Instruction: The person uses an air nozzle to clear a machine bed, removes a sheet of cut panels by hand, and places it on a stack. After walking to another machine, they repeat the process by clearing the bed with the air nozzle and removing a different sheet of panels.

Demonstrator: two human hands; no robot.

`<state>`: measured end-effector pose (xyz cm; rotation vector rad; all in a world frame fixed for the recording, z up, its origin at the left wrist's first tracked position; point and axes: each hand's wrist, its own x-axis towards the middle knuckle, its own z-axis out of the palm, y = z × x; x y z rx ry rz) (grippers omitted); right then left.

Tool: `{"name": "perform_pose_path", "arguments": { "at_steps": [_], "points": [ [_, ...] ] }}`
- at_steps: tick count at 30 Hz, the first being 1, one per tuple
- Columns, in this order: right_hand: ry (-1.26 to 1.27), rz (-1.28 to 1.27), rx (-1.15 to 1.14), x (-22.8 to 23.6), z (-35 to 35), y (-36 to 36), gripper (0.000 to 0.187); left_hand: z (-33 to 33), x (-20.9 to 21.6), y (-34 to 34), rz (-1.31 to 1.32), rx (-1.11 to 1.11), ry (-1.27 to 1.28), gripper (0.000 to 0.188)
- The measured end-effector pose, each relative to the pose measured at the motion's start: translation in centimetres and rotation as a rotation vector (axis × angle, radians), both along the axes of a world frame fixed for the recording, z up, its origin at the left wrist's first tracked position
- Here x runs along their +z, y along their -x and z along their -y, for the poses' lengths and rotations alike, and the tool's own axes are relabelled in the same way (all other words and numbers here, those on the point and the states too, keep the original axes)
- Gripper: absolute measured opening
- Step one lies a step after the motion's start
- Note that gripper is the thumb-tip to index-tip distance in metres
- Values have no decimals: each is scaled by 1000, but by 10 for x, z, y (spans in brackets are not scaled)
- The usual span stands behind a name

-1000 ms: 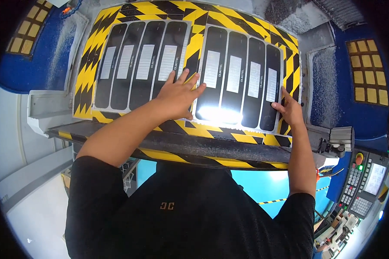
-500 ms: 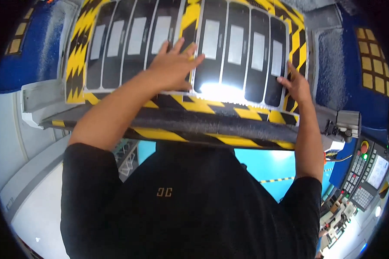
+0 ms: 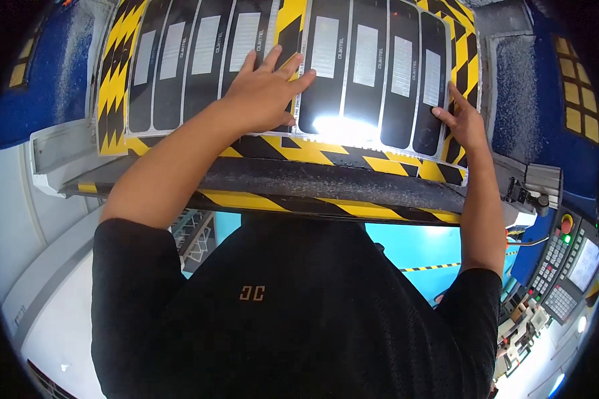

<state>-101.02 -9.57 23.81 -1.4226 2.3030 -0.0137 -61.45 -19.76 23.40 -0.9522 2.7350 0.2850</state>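
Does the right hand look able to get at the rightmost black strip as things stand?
Probably yes: the right hand is beside the rightmost black strip, its thumb at that strip's right edge, and nothing visible stands between them.

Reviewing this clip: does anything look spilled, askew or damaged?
Pale, speckled residue coats part of the blue wall at the right and dots the dark front rail, which looks untidy. Glare washes out much of the near ends of two black panels, so damage there can't be judged. Nothing else stands out.
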Motion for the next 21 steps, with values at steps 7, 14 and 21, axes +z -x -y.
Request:
{"name": "perform_pose_path", "arguments": {
  "at_steps": [7,14,21],
  "points": [
    [104,39,4,-12,-3,-3,78,-4,12,0,85,54,-26,82],
    [129,-12,55,-13,-5,7,78,0,20,5,111,50,-75,83],
    [129,-42,61,-4,-3,1,80,-2,19,8,110,59,-67,81]
  ]
}}
